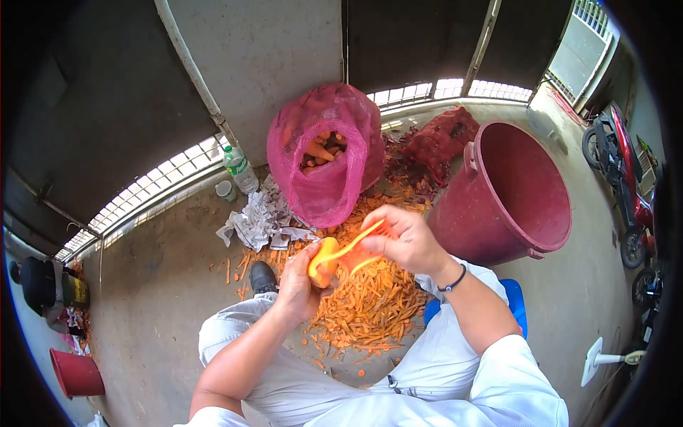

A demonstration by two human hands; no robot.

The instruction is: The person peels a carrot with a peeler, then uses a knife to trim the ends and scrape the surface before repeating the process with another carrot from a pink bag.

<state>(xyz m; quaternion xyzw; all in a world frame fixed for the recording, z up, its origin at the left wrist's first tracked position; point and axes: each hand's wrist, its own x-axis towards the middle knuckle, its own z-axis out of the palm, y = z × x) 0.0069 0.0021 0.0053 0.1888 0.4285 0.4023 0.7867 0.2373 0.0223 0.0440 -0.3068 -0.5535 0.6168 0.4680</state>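
My left hand [299, 281] grips an orange carrot [324, 257] over my lap. My right hand [405, 238] holds a peeler against it, mostly hidden by the fingers, and a long strip of orange peel [359, 240] curls off between the two hands. Below them a heap of carrot peelings [370, 302] covers the concrete floor between my legs. A pink mesh sack [327, 153] stands open just beyond the heap, with several carrots showing in its mouth.
A large dark red bucket [512, 196] lies tilted at the right. A second reddish mesh sack [445, 139] lies behind it. Crumpled newspaper [260, 220] and a plastic bottle [240, 169] sit left of the sack. A blue stool [514, 299] is under me. Motorbikes [626, 178] are parked at far right.
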